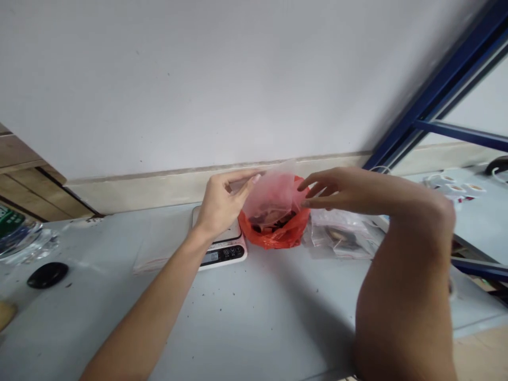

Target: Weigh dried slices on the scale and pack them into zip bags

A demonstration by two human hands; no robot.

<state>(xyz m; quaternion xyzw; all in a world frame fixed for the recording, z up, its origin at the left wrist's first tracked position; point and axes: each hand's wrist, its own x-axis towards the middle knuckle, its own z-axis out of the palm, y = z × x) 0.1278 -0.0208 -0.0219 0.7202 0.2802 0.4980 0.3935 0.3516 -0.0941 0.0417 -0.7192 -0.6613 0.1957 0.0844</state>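
Note:
My left hand (224, 203) pinches the edge of a clear plastic bag (273, 193) between thumb and fingers. That bag hangs over a red plastic bag (273, 238), whose mouth is open on dark brown pieces (272, 222). From the right, my right hand (329, 191) reaches to the clear bag's other side with its fingers apart; whether the fingertips touch the plastic I cannot tell. Beneath my left wrist is a white digital kitchen scale (238, 253), partly hidden, its display lit. Several filled clear bags (341, 235) lie beside the red bag on the right.
On the grey table (238, 328) are small dark crumbs. Flat clear bags (154, 248) lie left of the scale. Farther left are a black oval object (47, 275) and a clear bottle (24, 238). A blue metal frame (428, 100) stands at the right, against the white wall (222, 79).

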